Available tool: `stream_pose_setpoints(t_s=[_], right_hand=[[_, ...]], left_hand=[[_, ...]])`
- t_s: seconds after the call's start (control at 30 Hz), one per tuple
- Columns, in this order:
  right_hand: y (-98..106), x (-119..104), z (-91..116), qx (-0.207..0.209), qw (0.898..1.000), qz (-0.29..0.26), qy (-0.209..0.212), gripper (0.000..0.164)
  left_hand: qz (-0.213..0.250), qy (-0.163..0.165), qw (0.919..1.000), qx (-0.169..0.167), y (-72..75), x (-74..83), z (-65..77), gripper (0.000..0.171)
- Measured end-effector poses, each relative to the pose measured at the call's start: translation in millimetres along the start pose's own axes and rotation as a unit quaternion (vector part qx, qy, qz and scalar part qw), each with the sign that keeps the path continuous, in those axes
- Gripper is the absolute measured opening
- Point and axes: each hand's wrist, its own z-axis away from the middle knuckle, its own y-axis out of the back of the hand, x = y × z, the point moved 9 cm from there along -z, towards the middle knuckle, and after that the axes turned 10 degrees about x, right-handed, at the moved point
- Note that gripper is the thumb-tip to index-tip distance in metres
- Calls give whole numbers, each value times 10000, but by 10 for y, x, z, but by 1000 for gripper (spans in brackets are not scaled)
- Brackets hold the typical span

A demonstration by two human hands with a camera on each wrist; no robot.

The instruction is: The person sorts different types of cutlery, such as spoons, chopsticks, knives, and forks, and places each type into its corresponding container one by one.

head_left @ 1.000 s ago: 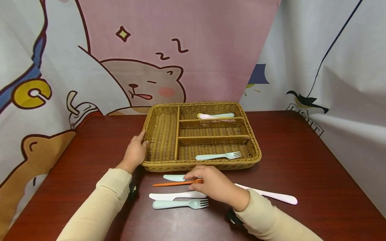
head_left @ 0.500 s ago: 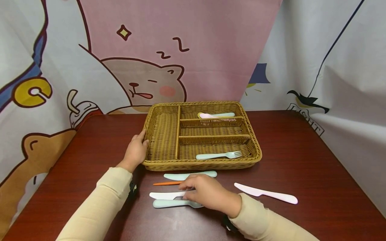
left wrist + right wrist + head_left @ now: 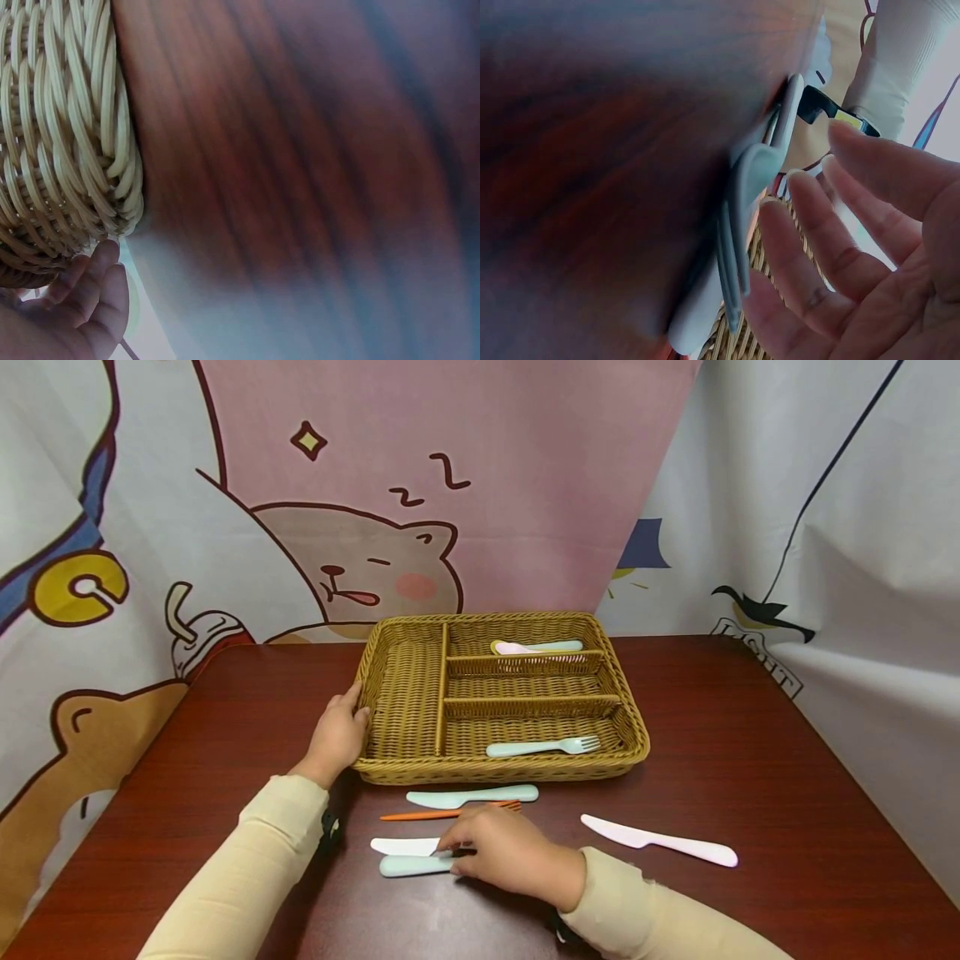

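Note:
My left hand (image 3: pixel 337 739) rests against the left side of a wicker cutlery basket (image 3: pixel 420 770), fingers touching its woven wall (image 3: pixel 67 112). Over the front of the table, my right hand (image 3: pixel 510 852) hovers around a mint fork (image 3: pixel 412 866). In the right wrist view, thumb and fingers stand apart, with the fork (image 3: pixel 757 169) not pinched. A white knife (image 3: pixel 401 847) lies just behind that fork, partly hidden by the hand. Farther back are an orange fork (image 3: pixel 420 815) and a mint knife (image 3: pixel 472 797).
A pink knife (image 3: pixel 660 841) lies to the right. Inside the basket, another mint fork (image 3: pixel 543 747) occupies the front compartment, and pink and mint cutlery (image 3: pixel 525 648) sits in the back one. A printed curtain (image 3: pixel 540 485) hangs behind the table.
My right hand has moved from above the orange fork toward the front and slightly left, to the mint fork. The left hand stays at the basket.

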Motion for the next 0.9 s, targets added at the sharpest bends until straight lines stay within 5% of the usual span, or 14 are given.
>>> stream_pose_setpoints(t_s=[0.9], right_hand=[[-131,-109,11,-343,9941,1012,203,29]], left_hand=[[12,-3,10000,-51,-5,9,-3,56]])
